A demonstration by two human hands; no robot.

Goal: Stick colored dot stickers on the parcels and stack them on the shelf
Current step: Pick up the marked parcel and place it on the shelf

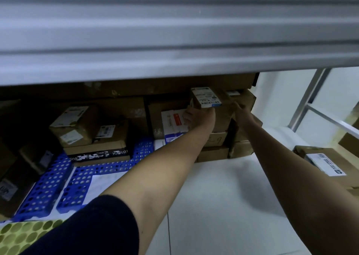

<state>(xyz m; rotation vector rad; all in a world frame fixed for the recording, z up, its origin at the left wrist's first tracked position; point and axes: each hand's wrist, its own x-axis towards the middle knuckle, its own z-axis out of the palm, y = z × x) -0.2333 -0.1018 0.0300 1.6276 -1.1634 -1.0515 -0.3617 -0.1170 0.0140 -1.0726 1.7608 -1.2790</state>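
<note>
Both hands reach under the shelf (174,31), the left hand (197,118) and right hand (241,112) clamped on opposite sides of a small labelled parcel (211,103) atop the right-hand stack (215,140); to seat it well, the person should probably square it over the box beneath; a green dot sticker sheet (23,235) lies near the left sleeve.
</note>
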